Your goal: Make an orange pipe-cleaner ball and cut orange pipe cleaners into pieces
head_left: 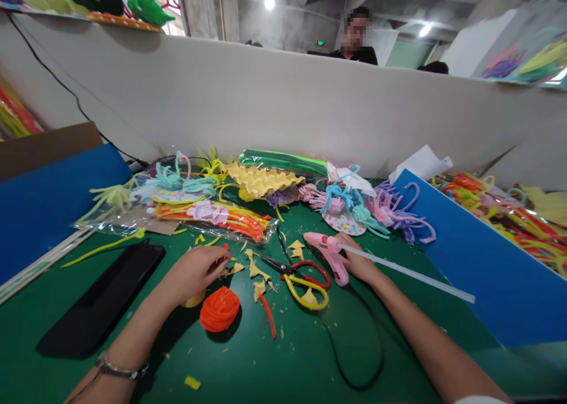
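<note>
Pink, pistol-shaped glue gun [331, 253] against right hand [355, 258], ridged orange ball [220, 309] near curled left hand [198, 268], both grips unclear.

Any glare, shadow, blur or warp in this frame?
Head view: ceiling lamp blown out; head view: shiny glints on the clear packet; head view: dark shadow at the orange ball's lower right; head view: wide-angle stretch toward the edges, upper-right bundle soft.
</note>
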`<action>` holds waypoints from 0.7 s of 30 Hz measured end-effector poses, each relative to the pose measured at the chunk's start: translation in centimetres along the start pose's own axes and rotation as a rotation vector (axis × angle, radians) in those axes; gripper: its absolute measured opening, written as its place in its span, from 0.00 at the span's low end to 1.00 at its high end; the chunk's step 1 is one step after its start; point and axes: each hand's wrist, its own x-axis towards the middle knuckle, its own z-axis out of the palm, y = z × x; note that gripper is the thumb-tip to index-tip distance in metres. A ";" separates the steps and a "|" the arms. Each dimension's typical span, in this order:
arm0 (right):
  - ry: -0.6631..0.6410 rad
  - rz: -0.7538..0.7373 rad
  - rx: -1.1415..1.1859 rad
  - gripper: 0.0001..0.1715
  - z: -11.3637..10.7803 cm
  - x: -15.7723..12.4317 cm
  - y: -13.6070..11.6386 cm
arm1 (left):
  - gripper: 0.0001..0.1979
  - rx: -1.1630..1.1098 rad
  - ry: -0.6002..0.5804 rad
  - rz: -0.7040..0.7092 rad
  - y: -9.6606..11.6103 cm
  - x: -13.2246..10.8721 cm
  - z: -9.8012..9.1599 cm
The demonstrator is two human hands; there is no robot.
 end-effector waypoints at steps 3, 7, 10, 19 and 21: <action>0.001 -0.001 0.032 0.07 -0.1 -0.2 0.0 | 0.16 -0.011 -0.024 0.003 0.1 0.0 0.0; 0.009 0.014 0.064 0.07 -0.4 -0.5 0.1 | 0.15 -0.014 -0.043 -0.013 0.1 -0.1 0.0; 0.027 0.026 0.074 0.08 -0.4 -0.7 0.1 | 0.15 0.000 -0.044 -0.009 -0.1 -0.2 0.1; 0.015 0.031 0.072 0.10 -0.3 -1.2 0.0 | 0.16 0.015 -0.086 -0.023 0.0 0.0 0.1; 0.004 0.040 0.067 0.10 -0.2 -1.4 -0.1 | 0.17 0.008 -0.103 -0.021 0.1 0.1 0.1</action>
